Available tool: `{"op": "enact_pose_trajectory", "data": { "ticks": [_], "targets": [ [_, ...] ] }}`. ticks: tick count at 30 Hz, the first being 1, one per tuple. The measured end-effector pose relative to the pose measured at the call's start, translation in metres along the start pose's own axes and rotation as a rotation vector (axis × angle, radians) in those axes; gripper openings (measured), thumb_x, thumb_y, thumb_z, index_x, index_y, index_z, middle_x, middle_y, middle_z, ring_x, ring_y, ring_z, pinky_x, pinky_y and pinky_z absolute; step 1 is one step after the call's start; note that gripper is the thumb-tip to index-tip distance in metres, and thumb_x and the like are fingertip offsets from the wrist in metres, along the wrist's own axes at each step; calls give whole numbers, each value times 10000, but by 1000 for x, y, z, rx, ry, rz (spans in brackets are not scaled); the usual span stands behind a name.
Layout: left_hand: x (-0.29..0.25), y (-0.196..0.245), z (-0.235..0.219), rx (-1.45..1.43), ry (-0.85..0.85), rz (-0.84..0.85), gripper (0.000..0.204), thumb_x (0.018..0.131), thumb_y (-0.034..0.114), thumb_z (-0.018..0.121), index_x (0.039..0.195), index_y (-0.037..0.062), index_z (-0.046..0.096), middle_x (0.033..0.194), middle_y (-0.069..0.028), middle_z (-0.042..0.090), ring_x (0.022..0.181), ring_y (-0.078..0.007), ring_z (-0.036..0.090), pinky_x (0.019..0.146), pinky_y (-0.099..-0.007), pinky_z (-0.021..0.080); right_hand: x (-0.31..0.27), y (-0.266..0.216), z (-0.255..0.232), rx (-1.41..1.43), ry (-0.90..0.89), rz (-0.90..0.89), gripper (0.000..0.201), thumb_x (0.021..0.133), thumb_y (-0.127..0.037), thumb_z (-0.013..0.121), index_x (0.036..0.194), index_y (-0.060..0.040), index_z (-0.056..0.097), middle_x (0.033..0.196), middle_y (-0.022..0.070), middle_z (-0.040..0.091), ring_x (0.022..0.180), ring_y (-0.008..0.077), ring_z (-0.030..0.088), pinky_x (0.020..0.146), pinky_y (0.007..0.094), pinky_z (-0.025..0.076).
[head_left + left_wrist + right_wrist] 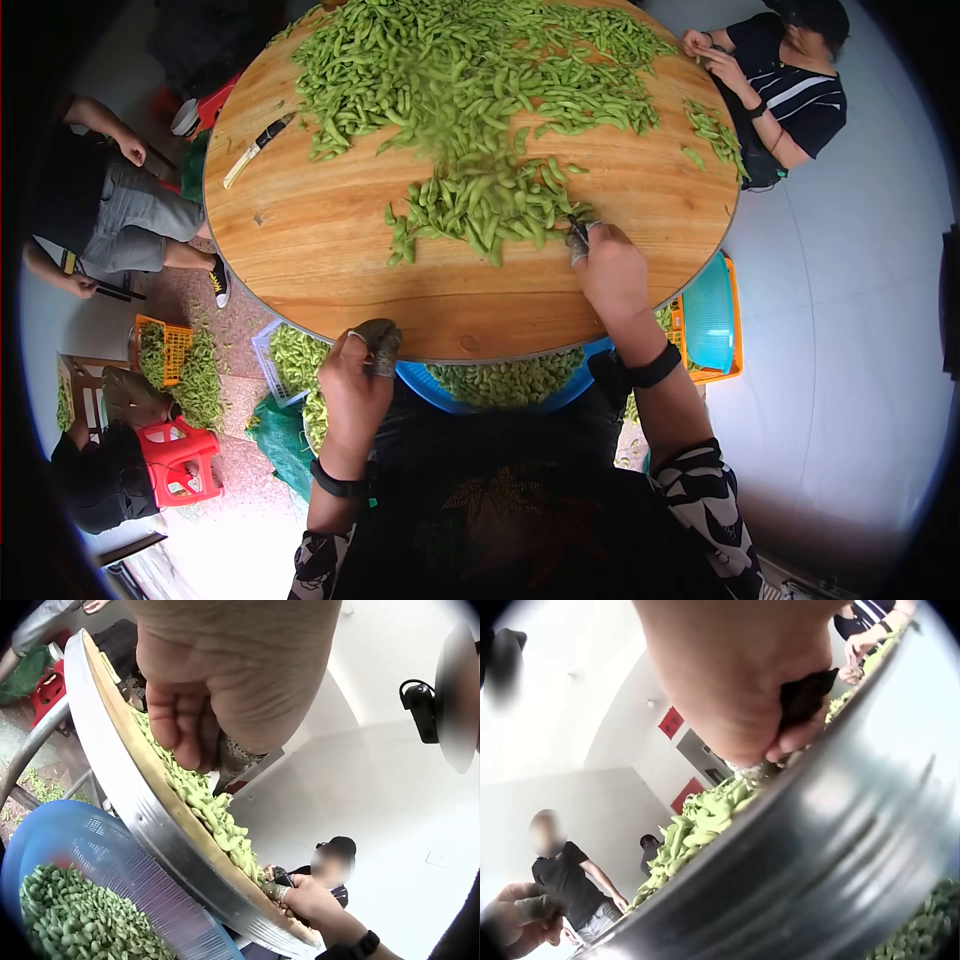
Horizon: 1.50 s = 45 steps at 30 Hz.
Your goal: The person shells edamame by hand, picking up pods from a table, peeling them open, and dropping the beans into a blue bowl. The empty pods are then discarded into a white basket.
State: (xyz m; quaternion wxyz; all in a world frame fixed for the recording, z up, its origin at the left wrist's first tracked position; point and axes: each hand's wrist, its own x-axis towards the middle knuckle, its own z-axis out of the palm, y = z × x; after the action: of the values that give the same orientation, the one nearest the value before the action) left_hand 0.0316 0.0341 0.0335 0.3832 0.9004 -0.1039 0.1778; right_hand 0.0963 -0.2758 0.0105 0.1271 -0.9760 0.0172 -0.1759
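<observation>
Fingers of our right hand (612, 270) clamp a slim black tool (578, 231); whether our left hand (356, 388) grips anything, we cannot tell; we'd best draw curved green pods (490, 208) gently.

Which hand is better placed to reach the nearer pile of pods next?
Probably the right hand: it is at the right edge of the nearer pile, although it holds a dark object. The left hand is at the near rim of the table, away from that pile.

Pod heap (440, 60): far side cut by head view's top edge, middle blurred. Blue basket (420, 388): partly hidden beneath tabletop (320, 260). Dark object (578, 230): largely concealed by right hand (615, 272).
</observation>
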Motion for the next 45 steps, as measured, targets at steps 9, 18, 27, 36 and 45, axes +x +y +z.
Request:
{"op": "enact_pose_trajectory", "data": {
  "ticks": [9, 18, 27, 36, 45],
  "targets": [
    [6, 5, 14, -43, -77, 16, 147, 805, 54, 697, 942, 25, 650, 767, -146, 635, 592, -252, 617, 543, -318, 489, -37, 21, -30, -13, -65, 10, 258, 704, -177, 698, 857, -22, 561, 683, 187, 611, 669, 363, 628, 608, 454, 520],
    [4, 12, 18, -119, -117, 46, 145, 799, 27, 683, 936, 9, 641, 799, -150, 643, 601, -258, 633, 542, -316, 507, -13, 2, 4, -19, 112, 1, 196, 762, -186, 669, 825, -26, 574, 748, 184, 620, 644, 371, 625, 590, 455, 523],
    [5, 9, 11, -148, -127, -15, 115, 798, 10, 670, 909, 3, 638, 824, -164, 651, 658, -305, 656, 580, -343, 521, -96, 59, -104, -293, -132, 207, 114, 700, -65, 690, 791, -48, 624, 713, 142, 596, 666, 355, 619, 574, 448, 509],
    [9, 31, 18, -212, -226, 122, 162, 790, 19, 677, 941, 26, 620, 821, -172, 640, 725, -347, 641, 617, -375, 517, -17, 26, -22, 54, 140, 78, 249, 764, -237, 712, 874, -32, 625, 813, 163, 613, 737, 374, 615, 647, 451, 504],
    [16, 50, 52, -405, -398, 179, 135, 808, 70, 649, 933, 28, 618, 780, -190, 629, 694, -391, 609, 609, -414, 497, -49, -22, -16, 429, 8, 49, 270, 796, -271, 709, 908, -39, 629, 747, 156, 639, 677, 351, 635, 610, 415, 509]
  ]
}}
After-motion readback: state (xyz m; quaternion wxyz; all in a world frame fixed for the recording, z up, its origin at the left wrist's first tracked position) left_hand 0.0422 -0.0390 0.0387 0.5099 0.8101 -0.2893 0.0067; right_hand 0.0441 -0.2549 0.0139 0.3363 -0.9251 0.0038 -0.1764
